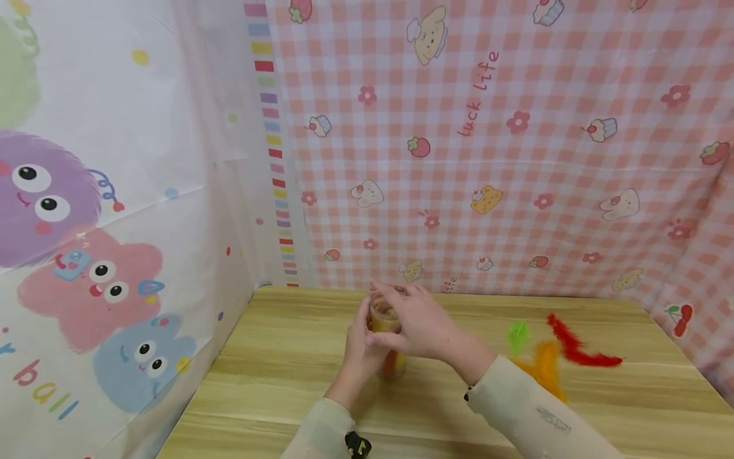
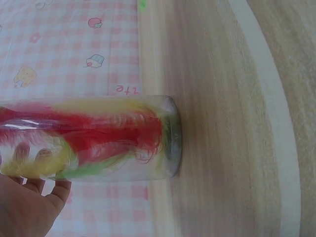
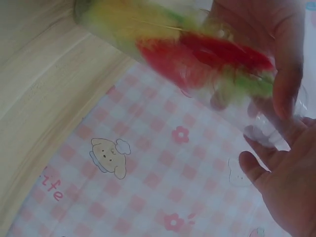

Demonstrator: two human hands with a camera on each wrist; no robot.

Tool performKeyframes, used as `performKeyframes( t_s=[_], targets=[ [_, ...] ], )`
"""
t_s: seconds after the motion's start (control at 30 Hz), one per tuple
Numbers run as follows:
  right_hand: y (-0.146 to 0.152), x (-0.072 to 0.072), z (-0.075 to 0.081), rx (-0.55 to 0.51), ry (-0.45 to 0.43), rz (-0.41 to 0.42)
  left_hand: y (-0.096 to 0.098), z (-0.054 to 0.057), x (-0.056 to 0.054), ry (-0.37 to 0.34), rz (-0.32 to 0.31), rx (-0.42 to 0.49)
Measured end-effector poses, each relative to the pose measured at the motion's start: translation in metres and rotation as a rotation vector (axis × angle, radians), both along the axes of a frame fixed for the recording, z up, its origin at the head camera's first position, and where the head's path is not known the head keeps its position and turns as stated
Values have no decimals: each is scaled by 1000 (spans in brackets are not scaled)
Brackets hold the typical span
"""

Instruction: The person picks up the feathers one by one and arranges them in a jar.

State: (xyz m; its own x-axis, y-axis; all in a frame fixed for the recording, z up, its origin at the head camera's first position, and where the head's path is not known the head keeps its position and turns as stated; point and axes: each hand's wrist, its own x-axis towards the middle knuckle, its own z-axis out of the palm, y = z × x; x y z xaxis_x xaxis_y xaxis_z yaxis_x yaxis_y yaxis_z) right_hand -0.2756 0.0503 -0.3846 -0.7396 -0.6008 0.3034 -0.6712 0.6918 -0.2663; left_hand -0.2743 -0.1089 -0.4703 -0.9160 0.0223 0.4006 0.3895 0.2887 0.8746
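Observation:
A clear cylindrical jar stands upright on the wooden table, packed with red, yellow and green feathers. My left hand grips its upper part from the left, the fingers wrapped behind the clear wall. From above and the right, my right hand holds the jar's top, its thumb across the near side and its fingers over the far rim. In the right wrist view, the right fingertips bend round the mouth end. Whether a lid sits under that hand, I cannot tell.
Right of the jar lie a green feather, an orange feather and a long red feather. A pink checked cloth hangs behind the table, and a white cartoon-printed cloth hangs at the left.

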Motion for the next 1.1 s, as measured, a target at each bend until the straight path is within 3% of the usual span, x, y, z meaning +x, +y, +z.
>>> performKeyframes(
  t_s=[0.27,0.43,0.57,0.7,0.9,1.1],
  targets=[
    [38,6,3,-371,143,5,3,0,3,-88,-4,75],
    [91,3,-3,-467,145,-109,6,-1,3,-83,-5,78],
    [144,0,-13,-410,42,-272,6,-2,3,-91,10,79],
    [198,-7,-34,-302,-44,-382,5,-1,5,-96,19,76],
    [256,-12,-67,-140,-162,-459,5,1,5,-100,18,84],
    [274,-25,-83,-22,-199,-493,5,0,5,-110,24,84]
  ],
)
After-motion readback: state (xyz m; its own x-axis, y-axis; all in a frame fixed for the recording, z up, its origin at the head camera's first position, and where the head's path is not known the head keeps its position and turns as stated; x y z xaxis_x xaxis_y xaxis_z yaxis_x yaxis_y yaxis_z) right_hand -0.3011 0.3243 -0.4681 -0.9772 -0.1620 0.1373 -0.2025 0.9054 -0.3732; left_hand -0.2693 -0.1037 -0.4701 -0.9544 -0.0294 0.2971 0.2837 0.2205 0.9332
